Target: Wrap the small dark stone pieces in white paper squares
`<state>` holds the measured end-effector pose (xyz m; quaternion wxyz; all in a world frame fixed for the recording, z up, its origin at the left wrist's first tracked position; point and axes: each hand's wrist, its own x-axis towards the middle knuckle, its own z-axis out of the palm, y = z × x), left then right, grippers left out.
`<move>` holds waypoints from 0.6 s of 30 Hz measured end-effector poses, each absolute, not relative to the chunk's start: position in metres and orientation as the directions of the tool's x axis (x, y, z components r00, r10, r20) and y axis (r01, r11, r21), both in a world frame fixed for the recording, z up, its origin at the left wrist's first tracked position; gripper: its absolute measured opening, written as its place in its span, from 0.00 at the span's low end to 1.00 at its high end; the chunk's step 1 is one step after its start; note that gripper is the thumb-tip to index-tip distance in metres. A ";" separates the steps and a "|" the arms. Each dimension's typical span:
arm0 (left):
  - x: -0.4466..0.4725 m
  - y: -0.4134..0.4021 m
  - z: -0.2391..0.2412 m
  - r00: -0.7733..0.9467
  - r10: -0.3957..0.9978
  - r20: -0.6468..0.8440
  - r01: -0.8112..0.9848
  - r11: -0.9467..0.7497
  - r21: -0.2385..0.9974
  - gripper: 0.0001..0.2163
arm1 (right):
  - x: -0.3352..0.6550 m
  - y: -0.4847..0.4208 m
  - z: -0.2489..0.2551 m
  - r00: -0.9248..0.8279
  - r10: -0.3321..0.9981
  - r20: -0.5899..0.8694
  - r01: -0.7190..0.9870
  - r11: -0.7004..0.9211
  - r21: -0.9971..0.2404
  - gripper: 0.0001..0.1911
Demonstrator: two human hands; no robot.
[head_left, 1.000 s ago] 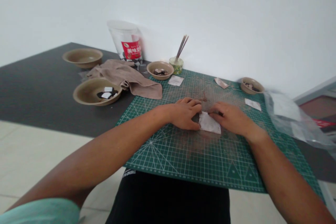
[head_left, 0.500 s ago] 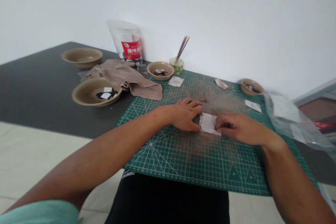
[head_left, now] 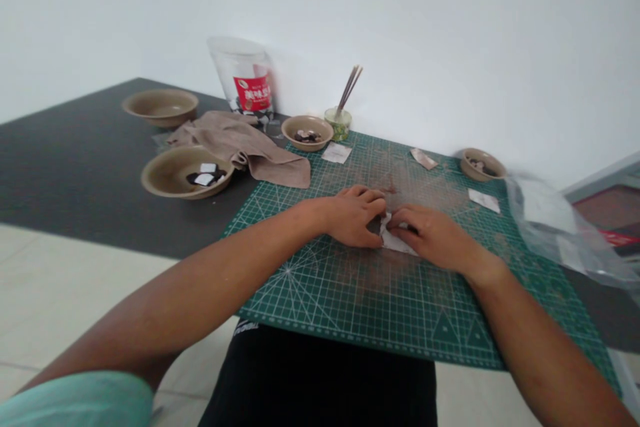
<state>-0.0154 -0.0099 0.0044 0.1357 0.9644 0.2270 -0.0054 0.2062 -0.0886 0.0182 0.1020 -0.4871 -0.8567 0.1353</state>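
Head view: nearest me are my black-clad lap point(head_left: 320, 380) and, at the near left, my pale green sleeve point(head_left: 80, 400). Beyond my lap lies a green cutting mat point(head_left: 320, 293), gridded in white and smudged brown. On its middle is a small white sheet point(head_left: 399, 246), between my hands. My left hand point(head_left: 354, 217) rests at the sheet's left edge, thumb and fingers parted. My right hand point(head_left: 435, 233) curls over the sheet; its fingertips are blurred, so I cannot tell whether they pinch anything. Farther, on the left, a tan bowl point(head_left: 155, 177) holds black and white pieces, touching a brown cloth point(head_left: 280, 163). To the right lies a clear plastic bag point(head_left: 545, 220). Along the far side stand a clear tub point(head_left: 225, 70) with a red label, a green patterned cup point(head_left: 339, 128) of thin sticks point(head_left: 348, 92), and a white wall point(head_left: 400, 27).
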 end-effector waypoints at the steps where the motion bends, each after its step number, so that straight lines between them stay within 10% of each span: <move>1: -0.016 -0.010 0.004 0.894 0.441 -0.073 0.444 -0.858 0.260 0.27 | 0.208 -0.087 0.018 -0.455 0.889 0.048 0.842 0.447 -0.303 0.07; 18: -0.016 -0.013 0.008 0.894 0.438 -0.095 0.447 -0.853 0.271 0.27 | 0.211 -0.088 0.021 -0.567 0.821 -0.076 0.781 0.505 -0.367 0.06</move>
